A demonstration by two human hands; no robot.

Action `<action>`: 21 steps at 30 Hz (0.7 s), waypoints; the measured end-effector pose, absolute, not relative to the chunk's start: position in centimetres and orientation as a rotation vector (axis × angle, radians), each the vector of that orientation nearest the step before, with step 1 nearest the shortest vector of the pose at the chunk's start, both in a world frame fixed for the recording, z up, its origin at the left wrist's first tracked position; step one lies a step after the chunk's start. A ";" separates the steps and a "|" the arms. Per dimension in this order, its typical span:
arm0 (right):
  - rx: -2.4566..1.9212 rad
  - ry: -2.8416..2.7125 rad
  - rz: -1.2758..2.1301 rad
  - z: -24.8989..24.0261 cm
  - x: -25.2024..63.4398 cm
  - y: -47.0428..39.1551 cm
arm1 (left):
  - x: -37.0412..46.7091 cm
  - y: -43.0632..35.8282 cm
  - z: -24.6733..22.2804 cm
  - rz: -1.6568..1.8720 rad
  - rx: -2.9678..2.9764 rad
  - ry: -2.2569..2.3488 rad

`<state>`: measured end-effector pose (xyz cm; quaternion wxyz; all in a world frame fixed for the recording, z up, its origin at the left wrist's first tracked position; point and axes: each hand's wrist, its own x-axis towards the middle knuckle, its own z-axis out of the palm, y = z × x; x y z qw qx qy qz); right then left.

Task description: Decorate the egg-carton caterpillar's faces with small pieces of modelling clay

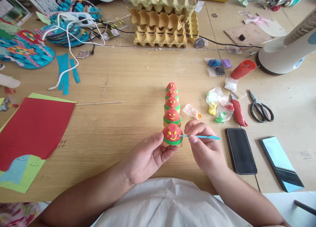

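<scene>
My left hand (149, 156) grips the nearest figure (172, 134), an egg-carton cup topped with red clay, with yellow eyes, a yellow smile and a green band. Thumb and fingers close on its left side and underside. Pinched in my right hand (206, 148) is a thin blue clay tool (203, 137); its tip touches the right side of the red face. Behind the held figure, several like figures (172, 104) stand in a row running away from me. A small bag with orange clay (195, 113) lies just beyond my right hand.
Clay bags (218, 102), a red-handled knife (238, 112), black scissors (261, 107) and two phones (241, 151) lie to the right. A red cup (243, 69) lies tipped near a white lamp base (278, 59). Egg cartons (160, 36) stand at the back; red paper (37, 128) lies left.
</scene>
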<state>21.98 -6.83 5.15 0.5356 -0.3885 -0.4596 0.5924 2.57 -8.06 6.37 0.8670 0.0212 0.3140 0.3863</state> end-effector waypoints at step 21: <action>-0.872 -1.097 1.452 5.2 22.0 -6.8 | 2.6 -8.0 6.3 0.808 0.043 0.637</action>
